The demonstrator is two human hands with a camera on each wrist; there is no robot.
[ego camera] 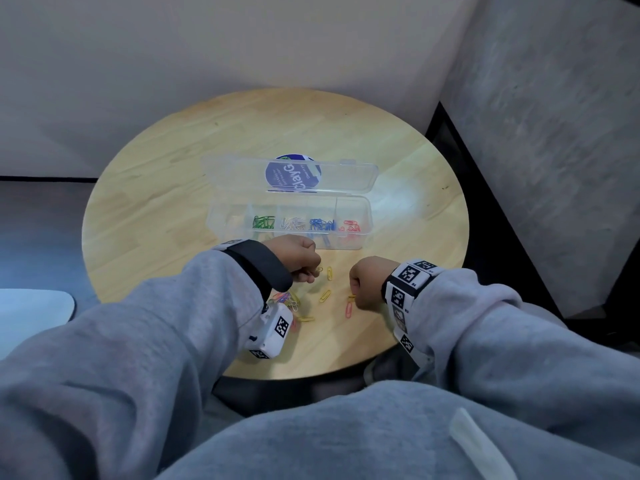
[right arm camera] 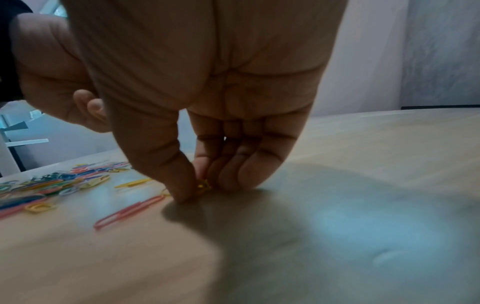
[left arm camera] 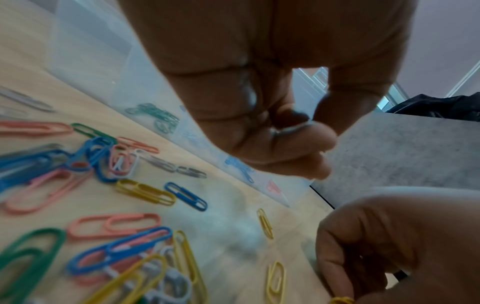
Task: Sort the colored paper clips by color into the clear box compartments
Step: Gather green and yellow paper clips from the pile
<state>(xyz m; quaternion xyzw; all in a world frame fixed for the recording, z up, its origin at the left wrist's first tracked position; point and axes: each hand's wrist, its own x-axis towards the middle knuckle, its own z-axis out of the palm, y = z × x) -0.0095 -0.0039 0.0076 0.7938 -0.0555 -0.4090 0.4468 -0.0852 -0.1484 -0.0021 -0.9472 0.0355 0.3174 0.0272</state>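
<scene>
Down at the near edge of the table [ego camera: 166, 188], the right hand [ego camera: 367, 282] pinches a yellow clip [right arm camera: 203, 186], the left hand [ego camera: 301, 258] curls, contents unclear, and the clear box [ego camera: 287, 220] waits beyond — thin wire could slip free and scatter.

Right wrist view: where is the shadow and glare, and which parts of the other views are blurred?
Right wrist view: the right hand casts a dark shadow on the table, with bluish glare beside it. Left wrist view: the nearest paper clips and the clear box are soft. Head view: mostly sharp, edges bent.
</scene>
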